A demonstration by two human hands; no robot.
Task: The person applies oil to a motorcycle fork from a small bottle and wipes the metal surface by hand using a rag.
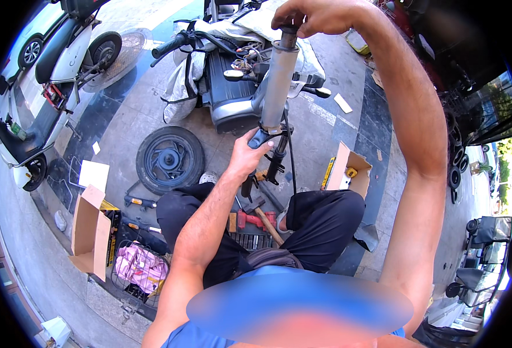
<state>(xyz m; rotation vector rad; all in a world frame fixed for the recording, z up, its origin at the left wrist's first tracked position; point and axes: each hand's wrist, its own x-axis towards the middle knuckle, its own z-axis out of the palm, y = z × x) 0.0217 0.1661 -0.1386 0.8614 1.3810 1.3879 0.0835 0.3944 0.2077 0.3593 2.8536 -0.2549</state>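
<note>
A scooter's grey steering head tube (278, 87) stands nearly upright in front of me, tilted slightly right at the top. At its lower end my left hand (249, 155) is closed around the blue-grey top of the front fork (276, 165). The fork's dark legs hang below, with a black cable beside them. At the tube's upper end my right hand (328, 14) reaches over with bent fingers, pinching a dark threaded collar (289, 30). Behind the tube are the scooter's handlebar (180, 43) and black-and-silver body (232, 87).
A wheel with tyre (170, 160) lies flat on the left. Between my legs are a hammer (263, 219) and a red power tool (250, 220). Cardboard boxes (93, 232) and a wire basket with pink cloth (141, 265) flank me. A white scooter (59, 81) stands far left.
</note>
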